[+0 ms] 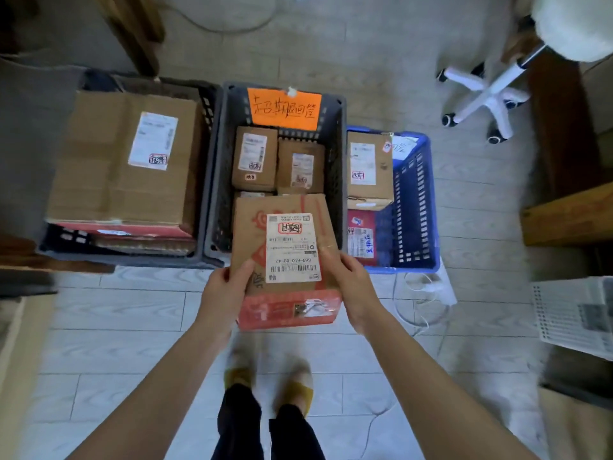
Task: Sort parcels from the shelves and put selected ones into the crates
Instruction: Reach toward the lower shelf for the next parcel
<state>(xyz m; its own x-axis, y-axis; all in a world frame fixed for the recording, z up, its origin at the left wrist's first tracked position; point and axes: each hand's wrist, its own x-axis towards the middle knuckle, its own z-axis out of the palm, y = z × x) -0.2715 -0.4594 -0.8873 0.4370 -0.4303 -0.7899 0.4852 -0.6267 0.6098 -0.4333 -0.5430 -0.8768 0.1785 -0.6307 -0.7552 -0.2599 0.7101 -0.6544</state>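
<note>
I hold a brown and red cardboard parcel (285, 257) with a white shipping label over the near edge of the grey crate (219, 180). My left hand (229, 287) grips its left side, thumb on top. My right hand (348, 277) grips its right side. The grey crate carries an orange handwritten sign (284, 108) and holds small brown parcels (254, 157). A blue crate (414, 200) stands to its right with a brown parcel (369, 169) and a red one (361, 235). On the left a dark crate (76, 240) bears a large brown box (126, 161).
The three crates stand in a row on a pale tiled floor. A white swivel chair base (481, 94) is at the back right. Wooden furniture (567, 214) and a white basket (577, 313) line the right side. A white cable (421, 303) lies by the blue crate.
</note>
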